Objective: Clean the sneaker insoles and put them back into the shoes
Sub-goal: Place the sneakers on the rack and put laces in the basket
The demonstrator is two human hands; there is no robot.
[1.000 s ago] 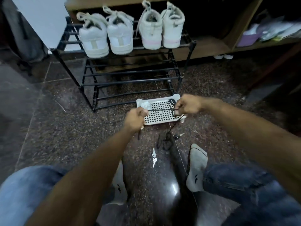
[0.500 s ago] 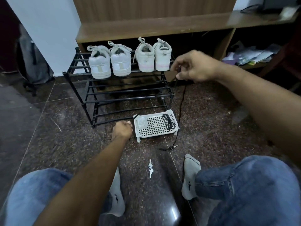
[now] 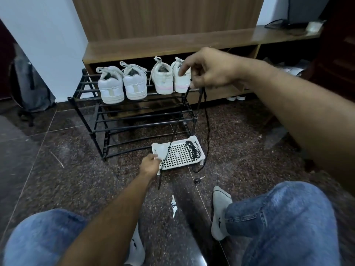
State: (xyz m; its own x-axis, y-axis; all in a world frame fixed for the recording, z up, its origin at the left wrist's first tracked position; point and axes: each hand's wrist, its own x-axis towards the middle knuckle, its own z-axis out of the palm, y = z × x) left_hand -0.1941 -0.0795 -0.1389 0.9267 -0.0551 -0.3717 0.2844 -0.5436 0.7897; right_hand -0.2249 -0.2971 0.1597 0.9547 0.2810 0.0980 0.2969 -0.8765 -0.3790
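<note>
The raised right hand (image 3: 209, 71) pinched a thin black braided cord (image 3: 206, 127); the left hand (image 3: 150, 166) gripped its lower end beside the perforated white plastic tray (image 3: 199, 146).

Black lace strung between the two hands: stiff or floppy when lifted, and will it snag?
Likely floppy: the thin black shoelace droops in a long loop below the right hand instead of holding shape. Probably very light, since a pinch carries it. It may snag or tug the white perforated plastic tray, as one strand runs across it to the left hand.
</note>
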